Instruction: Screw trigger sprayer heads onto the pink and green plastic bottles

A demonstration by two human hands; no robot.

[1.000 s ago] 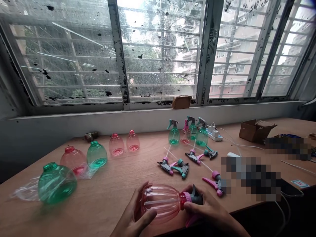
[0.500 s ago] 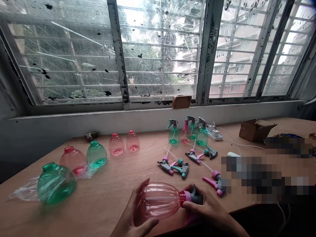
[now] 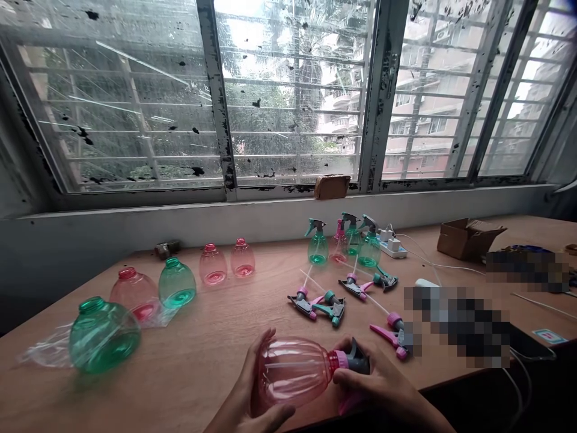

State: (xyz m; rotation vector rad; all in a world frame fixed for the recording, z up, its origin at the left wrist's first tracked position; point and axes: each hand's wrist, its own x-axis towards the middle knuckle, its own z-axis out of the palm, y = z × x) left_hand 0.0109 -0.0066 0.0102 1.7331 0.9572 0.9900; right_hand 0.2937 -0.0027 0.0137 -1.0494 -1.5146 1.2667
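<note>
A clear pink spray bottle (image 3: 295, 367) lies on its side in the air at the table's front edge, its neck to the right. My left hand (image 3: 252, 391) is wrapped round the bottle's base end. At the neck, my right hand (image 3: 374, 373) grips the pink and grey spray head (image 3: 354, 359), which sits on the bottle's mouth; its thin tube shows inside the bottle. Part of the pink trigger is hidden below my right hand. Just beyond, a loose pink and grey trigger sprayer (image 3: 396, 337) rests on the table.
Several loose sprayers (image 3: 331, 308) lie mid-table. Behind them stand several capped spray bottles (image 3: 318, 248) beside a white power strip (image 3: 394, 248). Open pink and green bottles (image 3: 104, 337) stand at left, with plastic film (image 3: 47, 349). A cardboard box (image 3: 466, 237) is at back right.
The left fingers and thumb have shifted slightly on the bottle. Both hands keep their hold, and the view has barely moved.
</note>
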